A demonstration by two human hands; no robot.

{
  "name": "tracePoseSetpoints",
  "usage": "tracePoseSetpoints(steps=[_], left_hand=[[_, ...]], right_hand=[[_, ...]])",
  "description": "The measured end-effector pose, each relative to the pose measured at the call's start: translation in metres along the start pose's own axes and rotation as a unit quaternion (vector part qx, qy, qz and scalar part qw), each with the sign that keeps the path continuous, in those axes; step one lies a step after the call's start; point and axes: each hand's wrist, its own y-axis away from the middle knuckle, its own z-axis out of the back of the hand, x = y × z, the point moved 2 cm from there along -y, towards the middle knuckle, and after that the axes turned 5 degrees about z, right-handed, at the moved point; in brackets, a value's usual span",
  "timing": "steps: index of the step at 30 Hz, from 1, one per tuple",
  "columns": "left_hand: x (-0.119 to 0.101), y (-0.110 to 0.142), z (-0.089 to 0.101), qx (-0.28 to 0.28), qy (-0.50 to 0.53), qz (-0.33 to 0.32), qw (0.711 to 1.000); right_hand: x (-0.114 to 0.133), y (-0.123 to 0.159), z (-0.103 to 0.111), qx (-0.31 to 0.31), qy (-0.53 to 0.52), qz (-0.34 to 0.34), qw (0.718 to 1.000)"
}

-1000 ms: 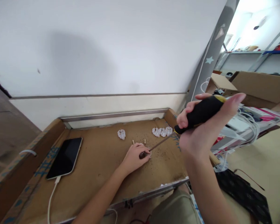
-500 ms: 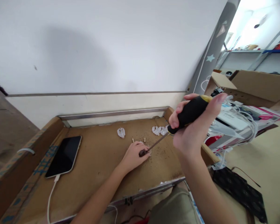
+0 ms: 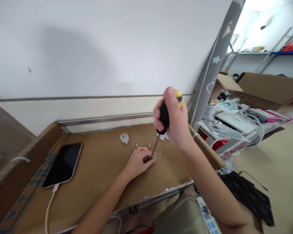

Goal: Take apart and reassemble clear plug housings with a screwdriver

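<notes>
My left hand rests on the brown cardboard work surface and grips a small clear plastic plug, with a dark part showing at the fingertips. Above it, my right hand holds a black-and-yellow screwdriver upright in its fist. The thin steel shaft slants down, and its tip meets the plug by my left fingers. Another clear plug lies farther back, and more clear plastic shows behind my right hand. Two small brass pins stand nearby, among scattered dark specks.
A black smartphone lies on the cardboard at the left, with a white charging cable running off the near edge. A metal strip lines the back. On the right stand a grey post, cardboard boxes and a heap of white cables.
My right hand has swung left and risen over my left hand, turning the screwdriver from a shallow slant to nearly upright. My left hand has hardly moved, and the view has shifted slightly.
</notes>
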Motion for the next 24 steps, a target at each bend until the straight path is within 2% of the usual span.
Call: tracePoseSetpoints(steps=[3,7,9,13,15,21,24], left_hand=[[-0.001,0.0,0.002,0.005,0.012,-0.011,1.0],[-0.001,0.0,0.003,0.008,0.02,-0.01,1.0],[-0.002,-0.001,0.003,0.01,0.016,-0.01,1.0],[-0.003,-0.001,0.003,0.009,0.004,0.001,1.0],[-0.003,-0.002,0.003,0.01,-0.003,0.004,1.0],[-0.003,-0.002,0.003,0.014,-0.014,-0.008,1.0],[-0.002,-0.002,0.003,0.011,-0.016,-0.004,1.0]], right_hand=[[-0.001,-0.008,-0.006,0.094,0.019,-0.031,0.995],[-0.001,-0.008,-0.008,0.107,0.04,-0.014,0.993],[-0.002,-0.005,-0.008,0.071,0.027,0.005,0.997],[-0.002,0.002,-0.005,-0.095,0.052,0.08,0.991],[-0.001,0.005,-0.005,-0.137,0.087,0.104,0.981],[0.003,0.006,-0.005,-0.135,0.106,0.121,0.978],[0.005,0.004,-0.006,-0.098,0.117,0.113,0.982]])
